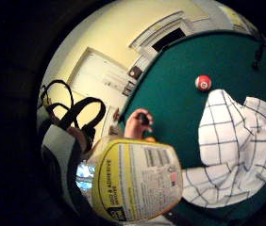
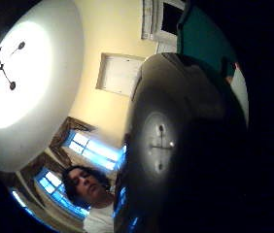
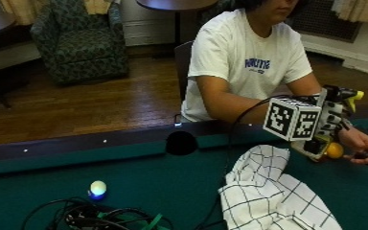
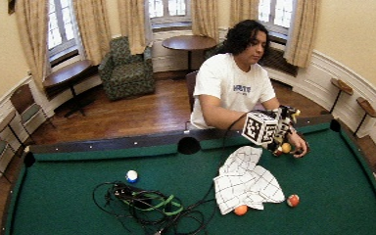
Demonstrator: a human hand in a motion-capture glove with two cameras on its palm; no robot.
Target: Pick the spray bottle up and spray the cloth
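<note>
Gloved right hand gripping spray bottle, fingers curled round it, lifting it above bench. Checked cloth lying just below and beside hand. Bare left hand resting behind bottle. Pick-up step apparently done; next move calling for aiming nozzle at cloth, squeezing trigger.

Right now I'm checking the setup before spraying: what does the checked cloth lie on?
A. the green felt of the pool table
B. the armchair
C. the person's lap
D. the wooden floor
A: the outside view shows the white checked cloth spread on the green felt of the pool table, just in front of the gloved right hand.
</note>
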